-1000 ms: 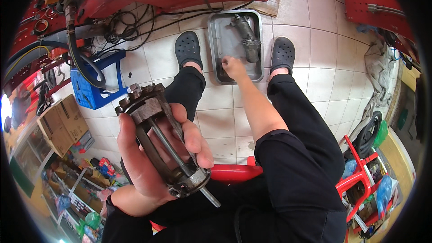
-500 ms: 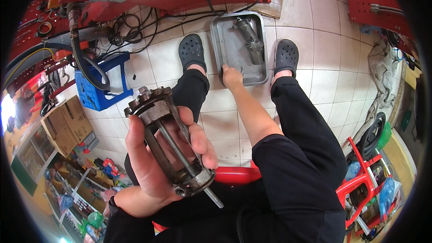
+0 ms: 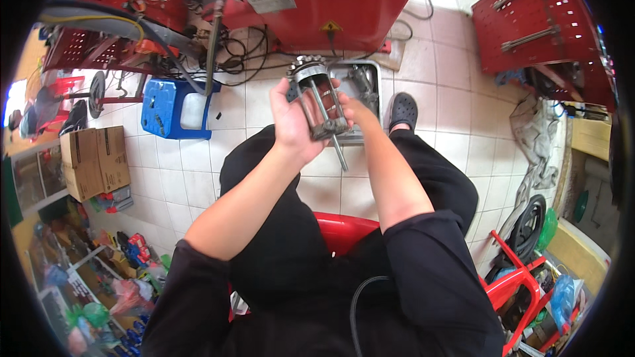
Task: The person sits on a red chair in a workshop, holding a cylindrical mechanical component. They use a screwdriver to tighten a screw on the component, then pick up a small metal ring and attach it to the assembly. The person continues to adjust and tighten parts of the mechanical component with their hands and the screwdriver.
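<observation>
A greasy metal cage-like part (image 3: 320,101) is in my left hand (image 3: 290,118), above the floor between my knees and the tray. It has a toothed ring at its top, open sides and a threaded rod down its middle that sticks out below. My left fingers and thumb wrap round it from the left. Beside its lower right side is my right hand (image 3: 357,111), its fingertips partly hidden at the part. Behind my hands, a grey metal tray (image 3: 379,89) on the floor holds a dark cylindrical metal part (image 3: 362,84), partly covered from view.
A large red machine (image 3: 324,6) stands ahead, with black cables (image 3: 248,53) on the floor to its left. At the left are a blue plastic stool (image 3: 159,109) and a cardboard box (image 3: 96,162). Red perforated panels (image 3: 542,20) stand at the right, above a grey cloth (image 3: 529,132).
My left hand has carried the cage-like part forward, away from my body. My right hand has left the tray and come up beside the part. The head view has shifted.
</observation>
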### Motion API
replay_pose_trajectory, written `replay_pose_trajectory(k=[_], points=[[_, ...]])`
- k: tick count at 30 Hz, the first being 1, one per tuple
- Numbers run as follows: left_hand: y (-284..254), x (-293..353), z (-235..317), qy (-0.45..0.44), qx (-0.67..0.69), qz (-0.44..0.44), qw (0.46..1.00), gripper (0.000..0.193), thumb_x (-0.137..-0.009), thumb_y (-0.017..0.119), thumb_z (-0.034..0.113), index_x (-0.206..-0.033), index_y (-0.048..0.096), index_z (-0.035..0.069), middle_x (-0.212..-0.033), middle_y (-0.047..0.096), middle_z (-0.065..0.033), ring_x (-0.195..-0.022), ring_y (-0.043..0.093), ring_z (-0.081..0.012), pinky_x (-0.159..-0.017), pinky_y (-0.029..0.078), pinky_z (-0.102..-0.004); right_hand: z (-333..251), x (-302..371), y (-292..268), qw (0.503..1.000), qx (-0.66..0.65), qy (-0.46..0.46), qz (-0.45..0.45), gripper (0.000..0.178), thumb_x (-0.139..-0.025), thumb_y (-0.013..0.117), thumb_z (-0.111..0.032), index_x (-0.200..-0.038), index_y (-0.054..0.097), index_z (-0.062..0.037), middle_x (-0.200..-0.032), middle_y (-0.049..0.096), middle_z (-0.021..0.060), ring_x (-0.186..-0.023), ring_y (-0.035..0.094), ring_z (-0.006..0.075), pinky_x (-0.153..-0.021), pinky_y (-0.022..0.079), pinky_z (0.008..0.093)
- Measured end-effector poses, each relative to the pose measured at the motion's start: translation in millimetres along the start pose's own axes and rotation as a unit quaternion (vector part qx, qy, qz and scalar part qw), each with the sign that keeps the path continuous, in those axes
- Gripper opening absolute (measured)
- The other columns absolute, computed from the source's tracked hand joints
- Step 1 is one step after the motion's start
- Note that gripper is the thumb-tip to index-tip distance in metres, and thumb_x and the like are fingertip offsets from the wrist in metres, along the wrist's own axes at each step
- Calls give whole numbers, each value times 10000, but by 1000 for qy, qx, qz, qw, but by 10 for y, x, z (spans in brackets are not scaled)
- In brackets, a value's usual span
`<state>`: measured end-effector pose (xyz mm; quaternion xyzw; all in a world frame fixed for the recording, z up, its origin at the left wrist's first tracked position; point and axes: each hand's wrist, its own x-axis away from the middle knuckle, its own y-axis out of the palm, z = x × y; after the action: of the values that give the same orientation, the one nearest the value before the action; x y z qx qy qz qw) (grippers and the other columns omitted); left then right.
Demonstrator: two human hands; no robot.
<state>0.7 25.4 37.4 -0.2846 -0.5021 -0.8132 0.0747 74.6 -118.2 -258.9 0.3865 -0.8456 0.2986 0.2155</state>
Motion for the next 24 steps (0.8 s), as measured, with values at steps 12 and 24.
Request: replay_pose_trajectory(k=[12, 24], points=[[458, 1325, -188, 91, -52, -183, 977, 677, -958, 229, 594, -1210, 532, 44, -1011, 648, -138, -807, 662, -287, -723, 516, -422, -2770, 3938, -821, 908, -203, -257, 261, 149, -940, 545, -121, -1027, 602, -13, -714, 525, -15, -612, 477, 45, -542, 388, 197], [618, 2475, -857, 177, -1, -234, 956, 717, -910, 254, 662, -1121, 540, 40, -853, 637, -143, -740, 654, -248, -672, 532, -371, -3187, 5542, 151, 881, 61, -377, 279, 187, -836, 671, -52, -1006, 607, -9, -843, 662, 110, -726, 646, 175, -663, 490, 290]])
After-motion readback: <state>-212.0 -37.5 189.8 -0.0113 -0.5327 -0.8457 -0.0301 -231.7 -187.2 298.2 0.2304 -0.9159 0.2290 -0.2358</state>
